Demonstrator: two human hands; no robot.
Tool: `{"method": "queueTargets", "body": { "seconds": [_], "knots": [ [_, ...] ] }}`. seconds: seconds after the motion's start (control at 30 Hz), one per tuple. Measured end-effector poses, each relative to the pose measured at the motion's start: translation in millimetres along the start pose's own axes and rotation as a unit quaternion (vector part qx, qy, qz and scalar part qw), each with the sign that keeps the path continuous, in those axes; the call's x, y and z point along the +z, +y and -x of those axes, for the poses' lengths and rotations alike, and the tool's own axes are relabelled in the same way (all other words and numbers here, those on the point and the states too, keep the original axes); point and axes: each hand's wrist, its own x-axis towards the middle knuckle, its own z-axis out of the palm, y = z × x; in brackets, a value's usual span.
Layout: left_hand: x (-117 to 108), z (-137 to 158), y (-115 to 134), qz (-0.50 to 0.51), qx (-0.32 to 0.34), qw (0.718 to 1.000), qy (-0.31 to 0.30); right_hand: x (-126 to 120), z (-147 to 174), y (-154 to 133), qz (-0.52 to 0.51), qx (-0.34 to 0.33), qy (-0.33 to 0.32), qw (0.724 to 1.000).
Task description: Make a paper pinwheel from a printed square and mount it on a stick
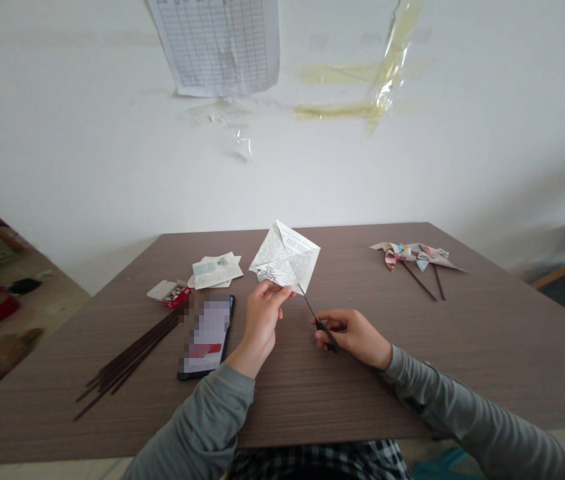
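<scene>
A square of printed paper (290, 257) with crease lines and a slit near its top corner is held up over the table. My left hand (262, 320) pinches it at the lower edge between thumb and fingers. In my right hand (352, 333) is a pair of scissors (323, 328) with black handles, my fingers in the loops. The blades point up and left and meet the paper's lower right corner. Whether the blades are apart is too small to tell.
Left on the brown table (462, 360) lie a smartphone (207, 337), dark thin sticks (135, 357), a small red-and-white box (175, 293) of pins and stacked paper pieces (216, 271). Paper pinwheels (425, 257) on sticks lie at the right. A white wall (112, 153) rises behind.
</scene>
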Motion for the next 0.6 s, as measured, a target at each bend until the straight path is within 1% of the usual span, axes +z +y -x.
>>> {"method": "queueTargets", "body": {
  "seconds": [0.1,0.27,0.6],
  "knots": [
    [0.2,0.0,0.6,-0.003,0.002,1.0,0.002,1.0,0.1,-1.5,-0.001,0.005,0.007,1.0],
    [0.4,0.3,0.7,-0.01,0.004,1.0,0.007,2.3,-0.9,-3.1,0.003,0.016,0.002,1.0],
    [-0.6,0.3,-0.7,-0.025,-0.005,1.0,-0.01,2.9,-2.7,-2.7,-0.008,0.0,0.002,1.0]
  ]
}}
